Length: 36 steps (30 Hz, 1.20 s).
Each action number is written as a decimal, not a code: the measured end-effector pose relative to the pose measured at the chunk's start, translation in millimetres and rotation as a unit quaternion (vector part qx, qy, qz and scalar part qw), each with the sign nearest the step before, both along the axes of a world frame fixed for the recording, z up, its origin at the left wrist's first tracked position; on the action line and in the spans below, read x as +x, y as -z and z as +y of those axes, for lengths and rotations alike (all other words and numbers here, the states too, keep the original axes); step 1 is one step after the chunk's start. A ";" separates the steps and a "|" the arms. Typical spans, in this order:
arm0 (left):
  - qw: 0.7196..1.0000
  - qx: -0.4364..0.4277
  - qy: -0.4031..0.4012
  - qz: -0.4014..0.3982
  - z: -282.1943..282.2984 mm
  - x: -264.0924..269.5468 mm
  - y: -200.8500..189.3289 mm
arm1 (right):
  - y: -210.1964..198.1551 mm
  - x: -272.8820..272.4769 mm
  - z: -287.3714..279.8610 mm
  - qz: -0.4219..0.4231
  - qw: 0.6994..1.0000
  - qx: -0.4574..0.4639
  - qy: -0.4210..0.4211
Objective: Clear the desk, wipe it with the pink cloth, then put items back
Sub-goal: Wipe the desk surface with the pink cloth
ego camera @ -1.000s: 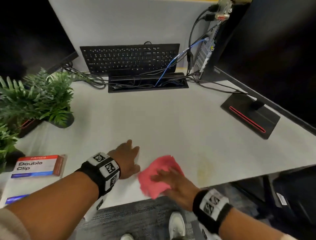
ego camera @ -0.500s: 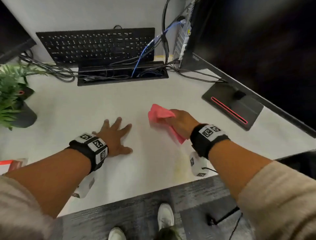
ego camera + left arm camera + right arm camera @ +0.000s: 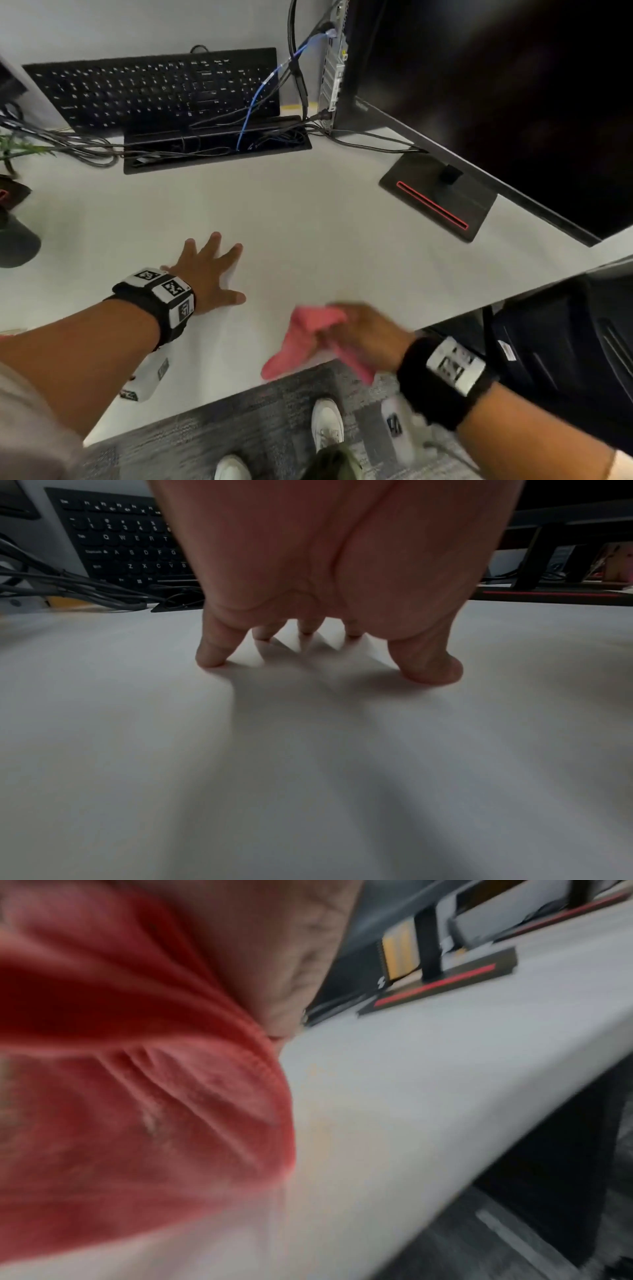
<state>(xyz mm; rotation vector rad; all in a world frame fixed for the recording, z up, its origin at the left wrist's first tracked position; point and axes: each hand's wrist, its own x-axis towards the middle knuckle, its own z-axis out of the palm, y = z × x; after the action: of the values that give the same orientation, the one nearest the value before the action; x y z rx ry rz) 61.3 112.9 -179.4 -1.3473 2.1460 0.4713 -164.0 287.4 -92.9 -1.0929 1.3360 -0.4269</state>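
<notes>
The pink cloth (image 3: 301, 339) lies bunched at the front edge of the white desk (image 3: 308, 222), one corner hanging over it. My right hand (image 3: 359, 334) grips the cloth from above and is motion-blurred. In the right wrist view the pink cloth (image 3: 137, 1096) fills the left half, pressed on the desk (image 3: 428, 1096). My left hand (image 3: 209, 270) lies flat on the desk with fingers spread, to the left of the cloth and apart from it. The left wrist view shows its fingertips (image 3: 212, 656) touching the bare desk surface (image 3: 308, 777), holding nothing.
A black keyboard (image 3: 154, 89) leans against the back wall above a cable tray (image 3: 215, 147). A monitor (image 3: 496, 102) and its base (image 3: 438, 198) stand at the right. A plant pot (image 3: 13, 240) sits at the left edge. A faint yellowish stain (image 3: 325, 1123) lies beside the cloth.
My right hand swept the cloth out to mid-desk, then back to the front edge. My left hand stayed planted on the desk.
</notes>
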 end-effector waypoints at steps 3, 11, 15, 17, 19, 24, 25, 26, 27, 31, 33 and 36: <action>1.000 0.003 -0.001 -0.002 1.1 -0.4 -1.1 | -12.5 -35.2 -50.7 0.119 0.981 -0.110 0.111; 1.000 0.008 -0.009 -0.011 23.3 -1.1 2.3 | 72.6 -44.1 -38.2 0.239 0.967 -0.053 0.064; 1.000 0.010 -0.011 -0.007 22.7 -0.7 0.2 | 86.2 0.6 40.9 0.199 0.974 -0.106 0.017; 1.000 0.009 -0.011 0.000 23.6 -0.8 0.5 | 86.0 25.7 66.1 0.186 0.974 -0.126 0.005; 1.000 0.007 -0.013 0.002 24.3 0.5 1.4 | 78.6 41.8 73.3 0.107 0.989 -0.100 0.020; 1.000 0.006 -0.007 -0.001 26.7 -0.5 1.4 | 18.6 20.1 24.7 0.074 0.987 -0.032 0.138; 1.000 0.005 -0.006 -0.002 27.8 -0.8 1.7 | 10.2 4.8 7.3 0.121 0.977 -0.071 0.158; 1.000 0.004 -0.006 -0.002 28.7 -0.7 2.2 | 3.6 -9.9 -8.9 0.155 0.963 -0.106 0.192; 1.000 0.003 -0.007 -0.003 29.3 -0.5 2.3 | -3.9 -25.1 -25.0 0.165 0.950 -0.127 0.233; 1.000 0.005 -0.008 -0.008 30.8 -0.6 3.2 | -0.6 -50.3 -55.6 0.153 0.948 -0.114 0.255; 1.000 0.005 -0.009 -0.010 30.7 -0.6 2.6 | 25.5 -40.8 -44.2 0.141 0.960 -0.086 0.224; 1.000 0.007 -0.008 -0.010 30.8 -1.2 2.6 | 70.2 -8.6 5.3 0.157 0.975 -0.065 0.147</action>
<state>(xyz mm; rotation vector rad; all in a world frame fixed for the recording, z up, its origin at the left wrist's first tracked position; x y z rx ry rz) 60.2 143.7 -182.0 -1.3573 2.1127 0.4767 -172.6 292.8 -163.2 -1.1045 1.7815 -0.5833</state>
